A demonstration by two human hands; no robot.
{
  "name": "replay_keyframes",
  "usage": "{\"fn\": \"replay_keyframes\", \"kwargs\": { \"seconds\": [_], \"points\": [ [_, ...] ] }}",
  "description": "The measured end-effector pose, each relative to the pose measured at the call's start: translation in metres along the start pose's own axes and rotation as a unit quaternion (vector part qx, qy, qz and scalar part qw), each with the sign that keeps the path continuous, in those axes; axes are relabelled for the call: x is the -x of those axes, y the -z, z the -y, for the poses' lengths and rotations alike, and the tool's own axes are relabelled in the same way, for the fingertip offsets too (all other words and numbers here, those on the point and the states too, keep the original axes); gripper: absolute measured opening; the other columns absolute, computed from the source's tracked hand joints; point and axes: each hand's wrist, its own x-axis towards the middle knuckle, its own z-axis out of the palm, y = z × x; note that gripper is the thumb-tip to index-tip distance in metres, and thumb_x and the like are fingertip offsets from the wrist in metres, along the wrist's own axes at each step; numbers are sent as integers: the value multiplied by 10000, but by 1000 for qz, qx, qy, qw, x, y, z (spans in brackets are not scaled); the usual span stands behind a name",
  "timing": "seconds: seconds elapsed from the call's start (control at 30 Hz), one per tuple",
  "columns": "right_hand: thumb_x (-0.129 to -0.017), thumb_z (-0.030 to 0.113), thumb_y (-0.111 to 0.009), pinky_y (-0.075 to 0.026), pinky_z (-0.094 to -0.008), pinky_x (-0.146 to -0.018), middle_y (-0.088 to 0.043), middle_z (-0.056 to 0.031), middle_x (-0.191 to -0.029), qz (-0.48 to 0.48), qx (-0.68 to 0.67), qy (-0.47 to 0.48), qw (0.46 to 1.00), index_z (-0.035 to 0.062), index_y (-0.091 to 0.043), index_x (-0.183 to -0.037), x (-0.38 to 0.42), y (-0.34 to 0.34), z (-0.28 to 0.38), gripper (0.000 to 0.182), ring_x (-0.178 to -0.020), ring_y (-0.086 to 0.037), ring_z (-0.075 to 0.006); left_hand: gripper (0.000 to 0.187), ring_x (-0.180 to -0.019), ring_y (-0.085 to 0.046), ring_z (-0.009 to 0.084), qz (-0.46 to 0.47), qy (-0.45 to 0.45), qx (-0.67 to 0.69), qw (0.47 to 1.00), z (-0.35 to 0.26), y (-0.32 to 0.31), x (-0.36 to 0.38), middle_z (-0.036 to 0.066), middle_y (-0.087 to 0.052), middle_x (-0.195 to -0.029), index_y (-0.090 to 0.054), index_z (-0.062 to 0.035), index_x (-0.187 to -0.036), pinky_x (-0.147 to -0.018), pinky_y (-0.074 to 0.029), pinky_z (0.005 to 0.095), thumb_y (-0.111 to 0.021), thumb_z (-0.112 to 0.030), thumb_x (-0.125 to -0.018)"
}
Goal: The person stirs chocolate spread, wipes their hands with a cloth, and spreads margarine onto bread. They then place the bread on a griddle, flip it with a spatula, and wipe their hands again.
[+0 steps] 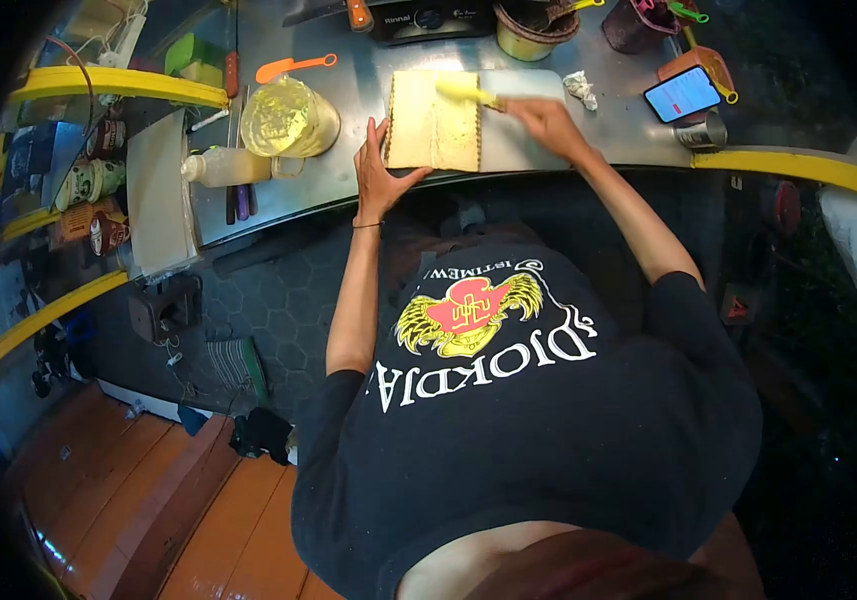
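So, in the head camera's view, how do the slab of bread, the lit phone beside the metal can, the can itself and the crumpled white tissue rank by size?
Largest to smallest, as they look here:
slab of bread
phone
metal can
crumpled tissue

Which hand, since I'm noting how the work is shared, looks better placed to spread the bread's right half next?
Right, I'd judge: the right hand grips the yellow spatula, blade over the bread, and comes in from that side. The left hand sits at the bread's left edge, perhaps steadying it.
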Motion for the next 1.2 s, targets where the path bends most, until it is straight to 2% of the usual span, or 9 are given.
{"fn": "replay_keyframes", "kwargs": {
  "seconds": [0.17, 0.27, 0.37, 0.5, 0.7, 0.77, 0.9, 1.1, 1.2],
  "points": [
    [-960, 230, -579, -490, -301, -846, -727, -148, -981, 178, -28, -23, 983, 8, -688, -1107, 37, 11, 41, 288, -911, -662, -169, 1236, -1255, -470, 301, -8, 0, -14, 1000, 1, 0, -3, 91, -478, -1423, -132, 1, -1501, -1042, -319, 428, -862, -477, -625],
    [-968, 281, -588, -474, -274, -821, -722, -94, -979, 60, -50, -227, 971, -13, -672, -1130, 2, 17, 37, 346, -897, -615, -121, 1217, -1248, -475, 299, -3, -5, -22, 1000, 0, 1, -4, 98, -478, -1422, -152, 3, -1499, -1039, -321, 424, -859, -473, -630],
    [-969, 284, -588, -472, -268, -791, -711, -83, -967, -53, -126, -95, 986, -13, -667, -1139, -20, -1, 2, 351, -861, -586, -107, 1193, -1241, -477, 298, 2, -27, -49, 998, 0, 3, -3, 109, -485, -1416, -175, 2, -1494, -1035, -323, 421, -851, -480, -638],
    [-980, 251, -569, -468, -259, -767, -711, -65, -946, 184, -61, -252, 948, -12, -669, -1129, 28, 1, 36, 318, -834, -571, -91, 1169, -1240, -474, 295, -11, -22, -38, 999, 3, 0, -3, 117, -493, -1408, -193, -4, -1493, -1035, -323, 419, -840, -490, -649],
    [-980, 222, -571, -487, -263, -638, -690, -28, -796, -6, -55, -36, 998, -18, -675, -1100, 63, -16, 36, 288, -676, -601, -118, 1163, -1244, -470, 291, -5, -14, -45, 999, 3, -2, 1, 115, -496, -1406, -199, -11, -1493, -1032, -323, 421, -828, -516, -654],
    [-956, 184, -598, -503, -277, -775, -732, -96, -991, 80, 1, 8, 997, -28, -673, -1084, 84, -10, 45, 259, -854, -653, -126, 1167, -1248, -465, 289, -7, -18, -52, 998, 3, -1, -1, 116, -495, -1407, -200, -12, -1493, -1033, -321, 422, -826, -524, -652],
    [-928, 140, -616, -516, -298, -809, -702, -172, -1042, -21, -72, -57, 996, 3, -689, -1082, 89, -10, 41, 219, -917, -700, -243, 1166, -1275, -451, 292, -5, -17, -45, 999, 3, -2, -1, 146, -493, -1397, -210, 5, -1484, -1045, -312, 418, -831, -520, -649],
    [-952, 183, -608, -507, -270, -801, -726, -111, -1026, 82, 42, 60, 994, -11, -677, -1116, 84, -10, 47, 263, -896, -664, -133, 1148, -1280, -450, 307, 8, -7, -31, 999, 2, 0, -1, 171, -482, -1401, -212, 6, -1483, -1059, -302, 413, -835, -494, -660],
    [-971, 240, -583, -499, -279, -715, -720, -62, -921, -65, -71, -53, 994, 8, -691, -1101, 47, -4, 25, 287, -790, -645, -131, 1101, -1281, -449, 323, 28, 1, 4, 1000, 3, 4, -3, 180, -469, -1410, -239, -4, -1483, -1063, -328, 422, -838, -459, -679]
  ]
}}
